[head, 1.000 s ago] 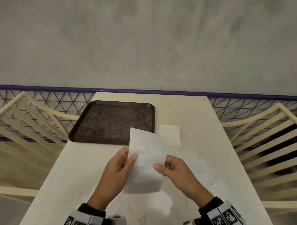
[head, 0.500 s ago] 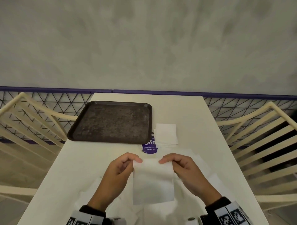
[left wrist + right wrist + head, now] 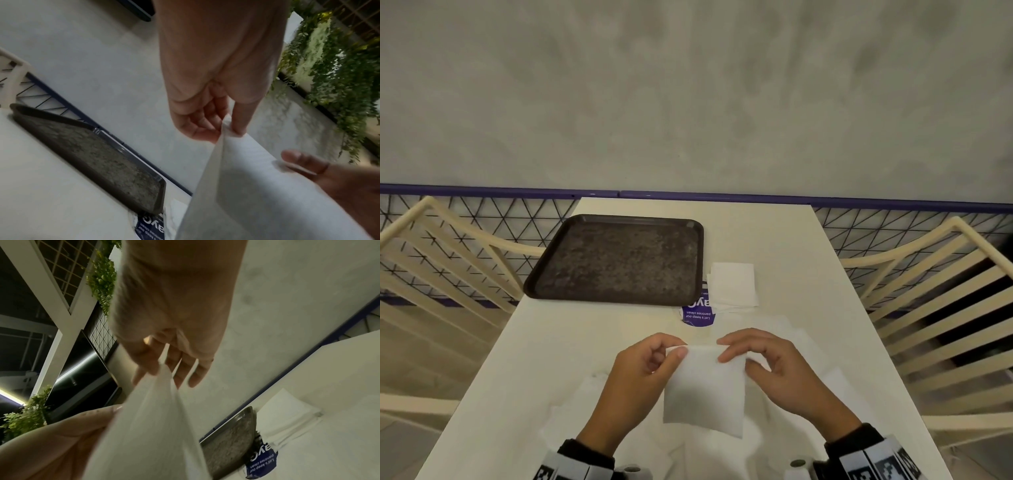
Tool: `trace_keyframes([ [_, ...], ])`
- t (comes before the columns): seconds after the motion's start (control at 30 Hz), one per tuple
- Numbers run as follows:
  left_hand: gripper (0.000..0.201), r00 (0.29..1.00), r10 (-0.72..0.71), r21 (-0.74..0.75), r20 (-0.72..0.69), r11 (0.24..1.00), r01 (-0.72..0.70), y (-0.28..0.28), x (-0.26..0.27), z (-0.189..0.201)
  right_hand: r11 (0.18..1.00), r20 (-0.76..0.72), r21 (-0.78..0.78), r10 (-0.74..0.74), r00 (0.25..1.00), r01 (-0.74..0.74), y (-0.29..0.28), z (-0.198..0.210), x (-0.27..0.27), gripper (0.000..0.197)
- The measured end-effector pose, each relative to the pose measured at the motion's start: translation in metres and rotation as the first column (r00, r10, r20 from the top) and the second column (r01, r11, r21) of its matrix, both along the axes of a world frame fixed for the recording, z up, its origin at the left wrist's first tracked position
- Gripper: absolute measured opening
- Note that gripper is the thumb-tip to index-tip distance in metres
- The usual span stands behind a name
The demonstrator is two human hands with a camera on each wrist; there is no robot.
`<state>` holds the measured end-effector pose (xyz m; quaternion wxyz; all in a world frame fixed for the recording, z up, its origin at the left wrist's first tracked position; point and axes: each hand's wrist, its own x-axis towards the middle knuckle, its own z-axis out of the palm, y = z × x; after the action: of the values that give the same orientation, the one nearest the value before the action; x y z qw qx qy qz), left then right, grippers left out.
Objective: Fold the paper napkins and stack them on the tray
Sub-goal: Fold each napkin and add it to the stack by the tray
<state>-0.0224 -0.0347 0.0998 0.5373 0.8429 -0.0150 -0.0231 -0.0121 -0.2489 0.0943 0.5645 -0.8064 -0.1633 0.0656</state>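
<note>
Both hands hold a folded napkin over the desk.

The left hand [image 3: 640,373] and right hand [image 3: 780,370] each keep a pinching grip on the napkin's [image 3: 705,390] top corners; the tray [image 3: 616,260] lies at 11 o'clock, folded napkins [image 3: 732,284] at 12.

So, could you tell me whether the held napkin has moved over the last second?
Yes: the napkin has dropped toward the person, away from the tray whose near edge it overlapped.
</note>
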Motion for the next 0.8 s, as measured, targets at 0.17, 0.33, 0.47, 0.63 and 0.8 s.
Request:
trace_keyframes([
  [0.17, 0.011, 0.96, -0.154, 0.188, 0.233, 0.976, 0.111, -0.001, -0.004, -0.003, 0.992, -0.019, -0.117, 0.037, 0.999, -0.038, 0.004, 0.012, -0.002, 0.027],
  [0.33, 0.024, 0.923, -0.201, 0.236, 0.327, 0.963, 0.127, -0.004, -0.005, -0.008, 0.961, 0.142, -0.274, 0.01, 0.99, 0.029, 0.025, 0.004, 0.002, 0.009],
  [0.47, 0.03, 0.933, -0.17, 0.193, 0.316, 0.975, 0.112, -0.003, -0.008, -0.009, 0.961, 0.169, -0.272, -0.004, 0.986, 0.05, 0.024, 0.001, 0.003, 0.007],
  [0.63, 0.026, 0.946, -0.096, 0.142, 0.309, 0.988, 0.054, 0.004, -0.009, -0.007, 0.972, 0.1, -0.201, -0.1, 0.99, 0.118, 0.012, 0.004, 0.002, 0.023],
  [0.8, 0.009, 0.974, -0.011, 0.025, 0.227, 1.0, 0.005, 0.009, -0.01, -0.006, 0.977, 0.006, -0.082, -0.197, 0.98, 0.197, -0.006, -0.005, 0.004, 0.015],
])
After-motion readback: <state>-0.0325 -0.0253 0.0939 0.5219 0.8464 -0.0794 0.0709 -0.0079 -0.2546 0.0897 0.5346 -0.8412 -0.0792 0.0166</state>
